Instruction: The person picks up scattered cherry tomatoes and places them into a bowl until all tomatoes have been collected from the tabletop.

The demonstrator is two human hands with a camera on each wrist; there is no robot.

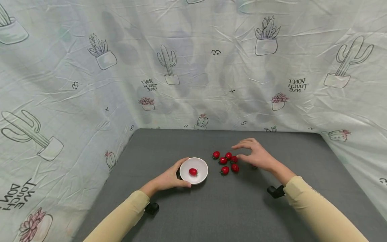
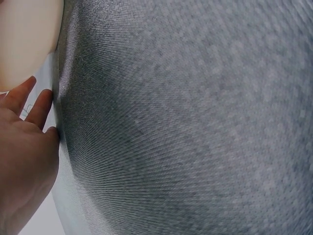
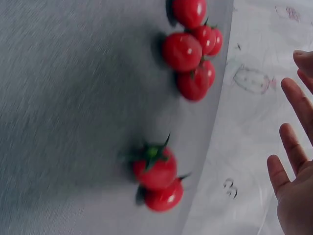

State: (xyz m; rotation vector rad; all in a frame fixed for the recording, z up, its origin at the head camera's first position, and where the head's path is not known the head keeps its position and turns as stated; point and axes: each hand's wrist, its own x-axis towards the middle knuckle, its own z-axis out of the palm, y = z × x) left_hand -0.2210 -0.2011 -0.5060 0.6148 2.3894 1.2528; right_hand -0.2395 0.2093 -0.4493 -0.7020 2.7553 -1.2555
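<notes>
My left hand (image 1: 170,176) grips a small white bowl (image 1: 181,177) from its left side, thumb at the near rim and fingers at the far rim. Inside the bowl lies one red cherry tomato (image 1: 192,172). The left wrist view catches the bowl's outer wall (image 2: 29,39) with the fingertips right at it. Above the table, to the right of a loose group of cherry tomatoes (image 1: 222,160), my right hand (image 1: 255,155) is held with thumb and fingers spread and nothing between them. The right wrist view shows two more tomatoes (image 3: 155,169) with green stems, mostly hidden beneath that hand in the head view.
Everything stands on a dark grey cloth-covered table (image 1: 211,211). A pale curtain (image 1: 193,67) printed with potted cacti hangs behind the table and along its sides. Black wrist mounts (image 1: 152,209) sit at both cuffs.
</notes>
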